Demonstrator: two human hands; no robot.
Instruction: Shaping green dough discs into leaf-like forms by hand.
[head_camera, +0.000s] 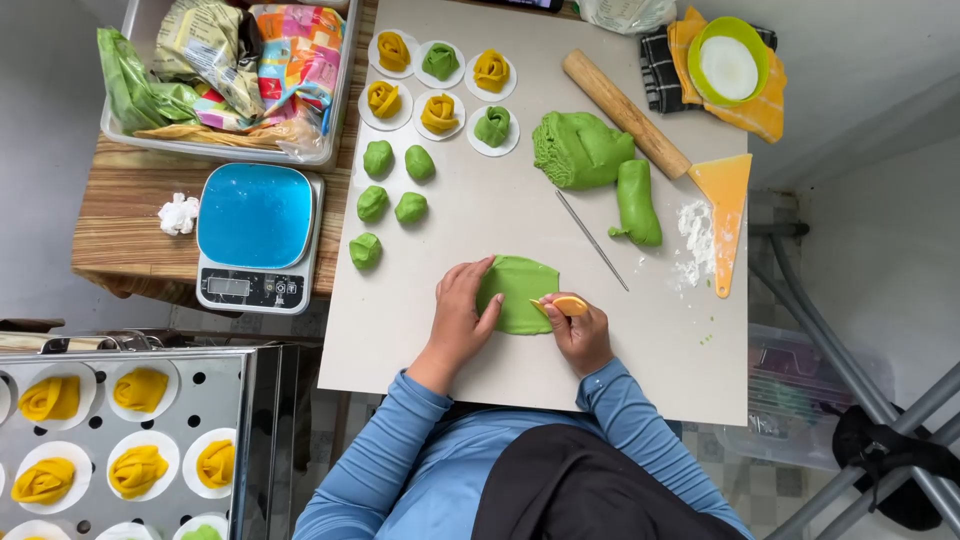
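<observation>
Left hand (462, 312): fingers spread flat, pressing the left edge of one flattened green dough sheet (520, 293). Right hand (580, 330): closed around one small yellow-orange scraper (568, 304), its tip touching the sheet's right edge. Sheet: roughly oval, smooth, matte, lying flat on the pale surface (640, 360) near its front edge, between both hands; long axis running away from the person, slightly tilted to the right.

Green dough balls (392, 200): five, rounded, lumpy, in a loose cluster left of the sheet. Rose-shaped dough pieces on white paper rounds (440, 92): six, in two rows of three at the far edge; four yellow, two green. Large green dough mass (578, 150): one, ridged on its left face, with one thick green dough log (637, 203) just beside it, long axis pointing toward the person. Wooden rolling pin (624, 112): one, cylindrical, lying diagonally. Thin metal skewer (592, 240): one, diagonal, parallel to the pin. Orange plastic bench scraper (726, 215): one, flat, beside a scatter of white flour (692, 235). Green bowl (729, 62): one, round, white contents, on a yellow cloth.

Digital kitchen scale (255, 235): one, blue platform, on a wooden table. Clear plastic tub (338, 110): one, holding crinkled packets. Perforated metal steamer tray (190, 420): one, lower left, carrying yellow rose pieces on paper rounds, some cut off by the frame edge.
</observation>
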